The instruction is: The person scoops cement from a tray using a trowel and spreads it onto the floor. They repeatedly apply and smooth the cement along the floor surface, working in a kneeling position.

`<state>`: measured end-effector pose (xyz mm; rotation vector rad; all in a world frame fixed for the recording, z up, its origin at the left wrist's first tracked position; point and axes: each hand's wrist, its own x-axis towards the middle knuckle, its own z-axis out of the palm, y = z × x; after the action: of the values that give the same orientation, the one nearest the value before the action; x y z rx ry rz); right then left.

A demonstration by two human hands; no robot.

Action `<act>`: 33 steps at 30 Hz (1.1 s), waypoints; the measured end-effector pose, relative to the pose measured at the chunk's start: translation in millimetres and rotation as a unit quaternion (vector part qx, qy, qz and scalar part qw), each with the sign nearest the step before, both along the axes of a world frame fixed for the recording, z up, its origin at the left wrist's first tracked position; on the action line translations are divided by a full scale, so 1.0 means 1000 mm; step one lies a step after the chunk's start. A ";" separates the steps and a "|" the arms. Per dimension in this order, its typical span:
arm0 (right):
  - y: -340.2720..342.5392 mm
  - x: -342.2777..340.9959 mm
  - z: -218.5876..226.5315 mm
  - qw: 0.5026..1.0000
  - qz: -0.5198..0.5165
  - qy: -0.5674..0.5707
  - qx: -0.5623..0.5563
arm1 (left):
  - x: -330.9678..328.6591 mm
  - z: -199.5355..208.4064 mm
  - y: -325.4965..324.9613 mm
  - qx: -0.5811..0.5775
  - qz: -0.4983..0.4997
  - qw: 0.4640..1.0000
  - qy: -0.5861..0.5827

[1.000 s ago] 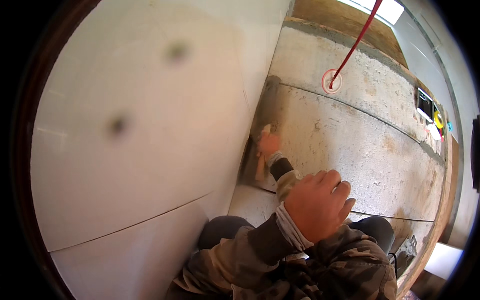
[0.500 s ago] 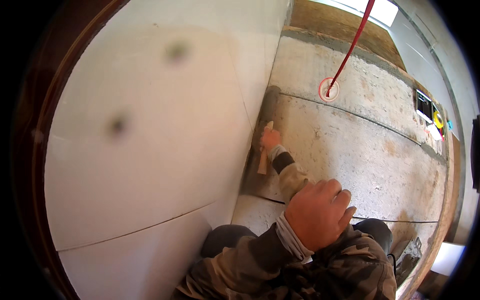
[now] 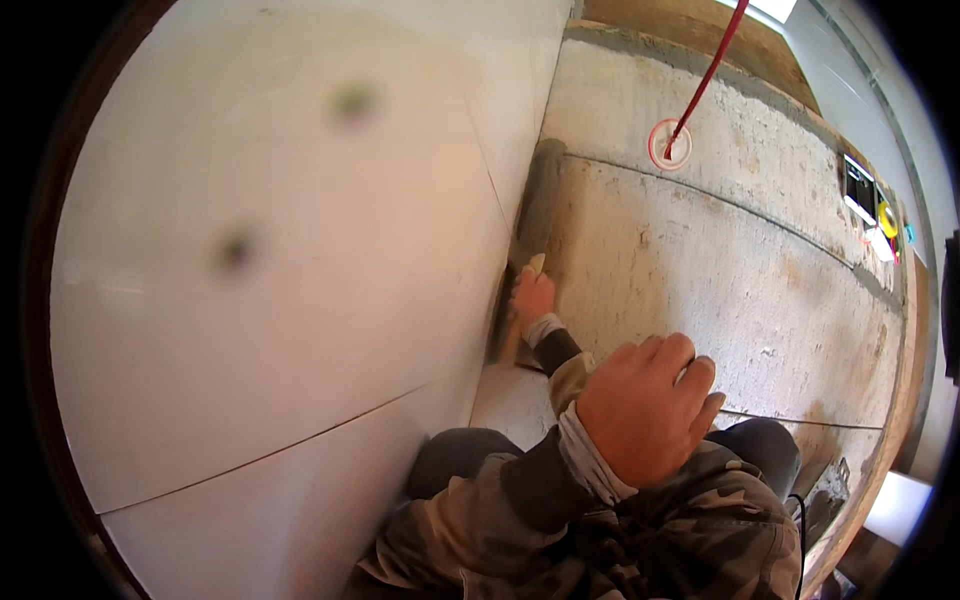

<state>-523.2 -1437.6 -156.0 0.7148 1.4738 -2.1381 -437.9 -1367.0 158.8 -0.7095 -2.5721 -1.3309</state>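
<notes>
I see a person crouching on a floor of pale, rough slabs (image 3: 720, 280) beside a tall off-white wall (image 3: 290, 330) on the left, dark-clad knees (image 3: 462, 455) bent at the near edge. The right hand (image 3: 533, 293) reaches farther out and to the left, its fingers wrapped firmly round the pale wooden handle (image 3: 509, 345) of a tool, which lies low at the foot of the wall; both ends of the handle show, but its working part is too dark to make out. A darker grey strip (image 3: 543, 185) runs along the wall's base beyond it. The left hand (image 3: 648, 412), nearer, is crossed over the right forearm, back upward, fingers loosely curled; I cannot tell whether it holds anything. Farther off stands a slender red rod (image 3: 708, 78), its lower end at a round, red-rimmed disc (image 3: 670, 145). At the far right sits a yellow ring (image 3: 887, 219).
</notes>
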 end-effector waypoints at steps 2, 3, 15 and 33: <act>0.014 0.008 -0.012 1.000 -0.018 0.020 0.008 | -0.004 0.004 0.007 0.006 -0.006 1.000 -0.001; 0.021 0.005 -0.029 0.999 -0.012 0.033 0.033 | -0.006 0.010 0.014 0.009 -0.012 1.000 0.004; 0.011 0.041 -0.057 0.981 0.003 0.117 0.153 | -0.005 0.006 0.013 -0.006 -0.014 1.000 0.017; 0.171 -0.259 -0.047 0.784 0.204 0.292 0.508 | -0.006 0.023 -0.005 -0.017 0.022 0.999 -0.042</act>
<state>-782.6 -1267.0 -203.2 -0.0589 2.8389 -1.1178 -444.2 -1371.7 182.1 -0.6120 -2.6645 -1.3343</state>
